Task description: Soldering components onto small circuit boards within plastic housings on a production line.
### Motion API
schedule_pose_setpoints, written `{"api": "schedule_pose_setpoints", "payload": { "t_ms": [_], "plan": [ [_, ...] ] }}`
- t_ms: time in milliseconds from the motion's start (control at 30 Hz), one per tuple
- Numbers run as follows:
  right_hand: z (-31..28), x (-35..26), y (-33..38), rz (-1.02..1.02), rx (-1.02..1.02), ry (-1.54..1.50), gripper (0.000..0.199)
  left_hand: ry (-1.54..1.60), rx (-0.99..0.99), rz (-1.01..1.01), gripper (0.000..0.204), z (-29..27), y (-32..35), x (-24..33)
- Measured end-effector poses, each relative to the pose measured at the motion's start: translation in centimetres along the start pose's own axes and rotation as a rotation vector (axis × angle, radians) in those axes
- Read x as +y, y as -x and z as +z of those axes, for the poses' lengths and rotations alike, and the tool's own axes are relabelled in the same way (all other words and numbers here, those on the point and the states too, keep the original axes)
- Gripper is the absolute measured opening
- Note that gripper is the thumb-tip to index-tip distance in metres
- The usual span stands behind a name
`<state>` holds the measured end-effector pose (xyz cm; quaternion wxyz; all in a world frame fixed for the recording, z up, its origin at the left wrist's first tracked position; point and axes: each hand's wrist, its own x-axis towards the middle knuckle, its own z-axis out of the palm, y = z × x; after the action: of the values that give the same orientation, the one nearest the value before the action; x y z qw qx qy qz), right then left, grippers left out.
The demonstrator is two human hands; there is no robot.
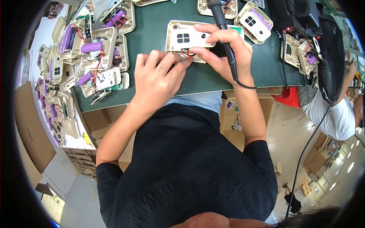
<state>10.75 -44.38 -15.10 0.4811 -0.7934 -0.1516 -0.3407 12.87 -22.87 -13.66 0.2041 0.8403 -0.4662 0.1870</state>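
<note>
Near the front edge of the surface (148,34), your left hand (161,74) is loosely curled against the cream case (188,35) by its red wires (186,53), its hold hidden; your half-closed right hand (241,51) pinches the case, a black soldering iron (219,15) lying across that hand.

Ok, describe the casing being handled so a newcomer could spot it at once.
Find the dark green worktop, then its near edge, where the person's left hand and right hand come together. Between them is a cream casing, its white face bearing four black squares. Other casings share that pattern; only this one has both hands at it.
</note>
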Motion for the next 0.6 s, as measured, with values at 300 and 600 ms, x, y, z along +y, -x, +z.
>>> {"api": "schedule_pose_setpoints", "payload": {
  "t_ms": [300,600],
  "plan": [
    [-0.1,0.0,0.0,-0.005,-0.018,-0.003,0.041,0.051,-0.027,0.025,0.043,-0.1,0.2,0.6],
    [-0.1,-0.1,0.1,0.002,-0.028,-0.006,0.041,0.131,-0.034,-0.035,0.033,-0.6,0.0,0.1]
  ]
}}
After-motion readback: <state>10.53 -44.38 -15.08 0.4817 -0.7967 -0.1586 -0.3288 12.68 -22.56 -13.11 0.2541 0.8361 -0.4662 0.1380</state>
